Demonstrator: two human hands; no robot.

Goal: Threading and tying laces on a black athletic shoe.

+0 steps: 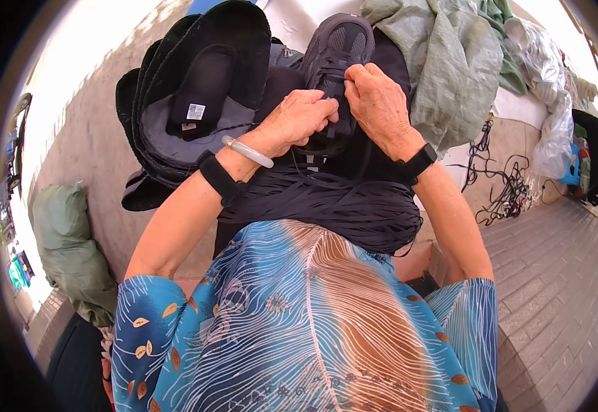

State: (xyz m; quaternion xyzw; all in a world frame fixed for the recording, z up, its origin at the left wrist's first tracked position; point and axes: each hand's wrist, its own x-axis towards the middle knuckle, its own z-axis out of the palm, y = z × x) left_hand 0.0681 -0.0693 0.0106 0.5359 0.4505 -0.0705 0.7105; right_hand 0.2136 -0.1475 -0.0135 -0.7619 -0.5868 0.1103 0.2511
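Note:
A black sneaker [341, 41] lies toe away from me over my lap, its front part plainly in sight. My right hand [380, 106] pinches a black shoelace at the right side of the lacing. On the left of the shoe, my left hand [297, 118] is closed with its fingers curled in. A thin lace end trails from it, so it seems to grip the shoelace too, though the fingertips are partly hidden. Across my thighs spreads a thick bundle of black laces [319, 209]. The heel end of the shoe is mostly covered by my hands and dark cloth.
Black padded pieces with grey lining [244, 69] are stacked at the left, a white label on the top one. Grey-green woven sacking [460, 82] bunches at the far right. Tangled black cords [508, 189] lie on the floor there. A stuffed green sack [65, 233] stands left.

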